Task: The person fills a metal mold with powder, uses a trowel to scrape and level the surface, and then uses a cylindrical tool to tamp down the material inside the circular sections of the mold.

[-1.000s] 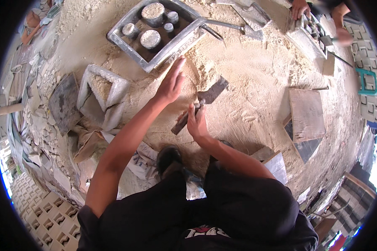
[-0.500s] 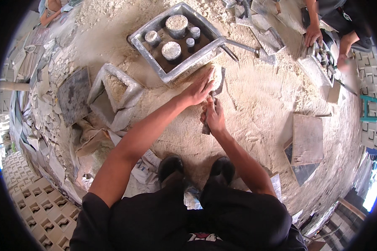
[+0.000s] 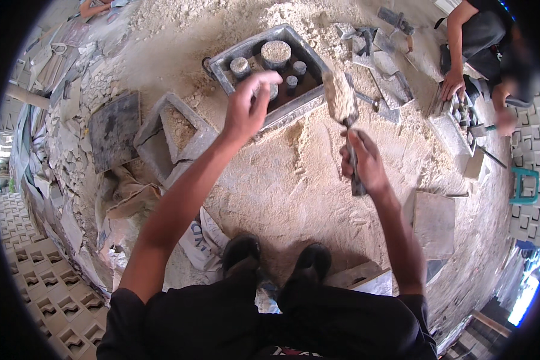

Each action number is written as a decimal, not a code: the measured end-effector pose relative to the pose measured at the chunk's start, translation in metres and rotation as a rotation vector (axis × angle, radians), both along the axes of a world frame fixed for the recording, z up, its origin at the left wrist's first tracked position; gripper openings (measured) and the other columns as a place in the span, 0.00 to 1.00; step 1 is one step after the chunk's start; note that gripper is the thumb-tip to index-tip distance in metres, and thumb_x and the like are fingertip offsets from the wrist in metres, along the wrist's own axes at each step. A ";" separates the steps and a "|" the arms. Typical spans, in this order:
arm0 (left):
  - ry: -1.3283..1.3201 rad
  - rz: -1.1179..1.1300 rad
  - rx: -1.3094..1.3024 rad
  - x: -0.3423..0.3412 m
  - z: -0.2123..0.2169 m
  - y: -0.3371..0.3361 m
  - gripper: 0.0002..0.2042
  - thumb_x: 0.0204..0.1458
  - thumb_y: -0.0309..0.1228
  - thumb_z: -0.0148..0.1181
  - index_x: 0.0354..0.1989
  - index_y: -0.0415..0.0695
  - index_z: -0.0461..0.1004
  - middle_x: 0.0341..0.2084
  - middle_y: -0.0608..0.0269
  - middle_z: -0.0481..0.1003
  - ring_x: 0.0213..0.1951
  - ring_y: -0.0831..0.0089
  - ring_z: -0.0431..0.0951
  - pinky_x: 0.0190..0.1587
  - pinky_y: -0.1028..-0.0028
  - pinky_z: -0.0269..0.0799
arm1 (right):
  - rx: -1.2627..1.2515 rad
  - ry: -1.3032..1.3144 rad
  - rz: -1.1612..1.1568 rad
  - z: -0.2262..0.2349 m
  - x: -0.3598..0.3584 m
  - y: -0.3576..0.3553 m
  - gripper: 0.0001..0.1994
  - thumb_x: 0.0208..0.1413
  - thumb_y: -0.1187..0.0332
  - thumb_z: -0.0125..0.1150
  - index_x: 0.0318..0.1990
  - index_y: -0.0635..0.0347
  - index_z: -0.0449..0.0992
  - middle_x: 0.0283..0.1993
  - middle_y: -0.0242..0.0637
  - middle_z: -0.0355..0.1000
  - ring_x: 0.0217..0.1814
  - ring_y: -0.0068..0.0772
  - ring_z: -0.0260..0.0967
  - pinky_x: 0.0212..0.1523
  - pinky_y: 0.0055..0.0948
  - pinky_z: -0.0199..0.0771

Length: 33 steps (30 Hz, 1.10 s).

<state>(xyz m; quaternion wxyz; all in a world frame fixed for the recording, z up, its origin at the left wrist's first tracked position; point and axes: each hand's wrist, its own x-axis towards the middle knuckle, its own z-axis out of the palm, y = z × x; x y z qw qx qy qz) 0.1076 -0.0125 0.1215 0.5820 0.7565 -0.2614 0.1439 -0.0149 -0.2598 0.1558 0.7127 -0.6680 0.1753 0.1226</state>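
Observation:
My right hand [image 3: 363, 161] grips the handle of a trowel [image 3: 342, 102] whose blade is heaped with sandy mortar, held just right of a grey metal mould [image 3: 246, 51]. The mould sits on the sand and holds several round cylinder pieces. My left hand [image 3: 249, 103] hovers over the mould's near rim with fingers spread and nothing in it. My two dark shoes [image 3: 276, 264] stand on the sand below.
An empty grey frame mould [image 3: 171, 135] and a dark flat plate [image 3: 113, 129] lie to the left. Another person [image 3: 480, 48] crouches at the upper right over a mould with tools. A flat slab [image 3: 435, 222] lies right; patterned blocks [image 3: 48, 300] line the left.
My right hand has lifted the trowel, now loaded with mortar, toward the mould. My left hand has risen off the sand over the mould's rim. The view has shifted closer.

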 end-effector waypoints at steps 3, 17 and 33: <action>-0.115 0.215 0.163 0.041 -0.023 0.009 0.13 0.61 0.29 0.47 0.49 0.37 0.70 0.47 0.50 0.74 0.51 0.58 0.74 0.54 0.66 0.66 | -0.150 -0.019 0.095 -0.005 0.054 -0.010 0.18 0.65 0.56 0.48 0.46 0.65 0.66 0.23 0.30 0.62 0.15 0.18 0.59 0.13 0.22 0.59; -0.066 0.389 0.169 0.068 -0.051 0.004 0.19 0.61 0.33 0.44 0.56 0.32 0.63 0.53 0.38 0.68 0.58 0.46 0.66 0.62 0.58 0.58 | -0.493 -0.269 0.352 -0.015 0.186 0.023 0.17 0.64 0.54 0.51 0.35 0.62 0.65 0.19 0.28 0.60 0.15 0.19 0.59 0.14 0.25 0.61; -0.133 0.327 0.665 0.010 -0.054 -0.027 0.25 0.64 0.40 0.40 0.60 0.32 0.59 0.62 0.39 0.59 0.66 0.46 0.54 0.68 0.57 0.47 | -0.779 -0.451 0.234 -0.015 0.066 0.006 0.17 0.61 0.58 0.54 0.45 0.66 0.69 0.33 0.52 0.74 0.34 0.50 0.75 0.37 0.41 0.72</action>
